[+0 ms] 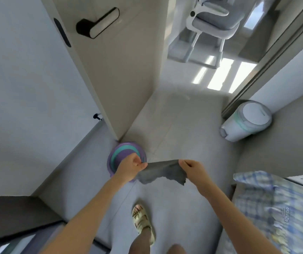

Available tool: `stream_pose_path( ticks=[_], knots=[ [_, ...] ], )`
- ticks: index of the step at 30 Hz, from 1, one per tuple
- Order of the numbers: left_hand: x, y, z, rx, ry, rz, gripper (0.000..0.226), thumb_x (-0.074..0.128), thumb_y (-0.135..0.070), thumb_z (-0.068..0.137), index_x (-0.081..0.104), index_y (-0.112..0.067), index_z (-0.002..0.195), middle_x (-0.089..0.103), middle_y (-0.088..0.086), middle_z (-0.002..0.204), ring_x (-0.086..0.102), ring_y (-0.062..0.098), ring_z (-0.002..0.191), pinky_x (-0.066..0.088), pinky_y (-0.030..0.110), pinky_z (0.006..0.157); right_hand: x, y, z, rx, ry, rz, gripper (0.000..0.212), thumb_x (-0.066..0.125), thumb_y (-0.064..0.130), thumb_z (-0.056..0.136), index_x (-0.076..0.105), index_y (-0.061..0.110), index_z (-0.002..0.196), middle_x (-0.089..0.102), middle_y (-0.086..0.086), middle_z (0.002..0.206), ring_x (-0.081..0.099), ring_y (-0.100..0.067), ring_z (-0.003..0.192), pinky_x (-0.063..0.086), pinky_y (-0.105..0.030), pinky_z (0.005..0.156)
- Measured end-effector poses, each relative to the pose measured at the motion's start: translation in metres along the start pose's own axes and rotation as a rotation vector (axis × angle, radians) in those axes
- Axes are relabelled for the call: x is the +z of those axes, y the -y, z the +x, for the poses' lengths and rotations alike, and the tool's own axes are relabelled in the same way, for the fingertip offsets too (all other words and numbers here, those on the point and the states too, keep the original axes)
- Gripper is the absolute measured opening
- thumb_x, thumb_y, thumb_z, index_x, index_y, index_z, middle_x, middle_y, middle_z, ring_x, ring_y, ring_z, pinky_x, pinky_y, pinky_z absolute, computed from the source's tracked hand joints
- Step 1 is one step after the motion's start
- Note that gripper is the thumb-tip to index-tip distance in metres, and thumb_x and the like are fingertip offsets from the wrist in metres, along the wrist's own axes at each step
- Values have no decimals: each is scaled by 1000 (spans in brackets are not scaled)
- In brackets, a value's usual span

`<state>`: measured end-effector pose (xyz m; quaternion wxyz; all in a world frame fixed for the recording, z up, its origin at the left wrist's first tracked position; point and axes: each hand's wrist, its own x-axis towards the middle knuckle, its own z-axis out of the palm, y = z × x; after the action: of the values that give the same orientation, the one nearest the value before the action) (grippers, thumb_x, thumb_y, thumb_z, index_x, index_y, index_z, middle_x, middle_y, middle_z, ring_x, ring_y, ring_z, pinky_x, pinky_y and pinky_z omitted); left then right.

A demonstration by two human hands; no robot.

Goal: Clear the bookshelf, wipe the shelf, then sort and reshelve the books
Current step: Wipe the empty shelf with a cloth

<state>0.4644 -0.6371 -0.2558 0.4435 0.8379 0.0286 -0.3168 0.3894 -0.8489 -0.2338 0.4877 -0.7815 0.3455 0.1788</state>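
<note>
Holding a grey cloth (162, 172) spread between both hands, you stand on a pale tiled floor (174, 125) beside an open door (121, 70). Your left hand (131, 165) pinches the cloth's upper left corner, thumb pressed against curled fingers. Your right hand (192, 166) pinches the upper right corner in the same way, thumb and forefinger closed on the fabric. The cloth hangs in the air in front of you, between the two hands. Its top edge is pulled almost straight, and its lower edge droops ragged and uneven.

A round purple and teal basin (118, 153) sits on the floor at the foot of the door's edge, partly hidden behind your left hand and wrist. The door is beige and carries a black and white lever handle (99, 22) high on its face.

To your right, a white lidded bin (246, 121) with a pale green band stands against the wall, well apart from the cloth. Beyond the doorway, a grey and white chair (214, 24) stands near bright patches of sunlight on the floor. A blue and yellow checked fabric (275, 208) fills the lower right corner. Below the cloth, one of your feet shows in a pale sandal (143, 222) on the tiles.
</note>
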Motion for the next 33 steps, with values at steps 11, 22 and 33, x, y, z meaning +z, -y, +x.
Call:
stream_pose_path(
  ticks=[11, 22, 33],
  knots=[
    [72, 119, 177, -510, -26, -410, 18, 62, -20, 92, 54, -11, 78, 54, 10, 75, 52, 22, 67, 50, 34, 63, 139, -39, 195, 29, 33, -262, 21, 50, 25, 95, 62, 12, 86, 64, -2, 79, 55, -18, 68, 41, -26, 61],
    [145, 230, 316, -708, -228, -882, 45, 52, 9, 91, 50, -17, 127, 60, 11, 112, 61, 29, 94, 52, 35, 70, 211, -125, 340, 63, 310, -348, 38, 42, 6, 91, 67, 24, 112, 67, 6, 113, 62, -16, 103, 44, -25, 83],
    [215, 350, 442, -714, -283, -767, 40, 49, 12, 87, 60, -10, 118, 65, 8, 110, 62, 28, 95, 55, 38, 75, 235, -228, 467, 217, 193, -250, 23, 51, 15, 93, 69, 27, 99, 68, 8, 106, 60, -13, 104, 46, -32, 93]
  ],
)
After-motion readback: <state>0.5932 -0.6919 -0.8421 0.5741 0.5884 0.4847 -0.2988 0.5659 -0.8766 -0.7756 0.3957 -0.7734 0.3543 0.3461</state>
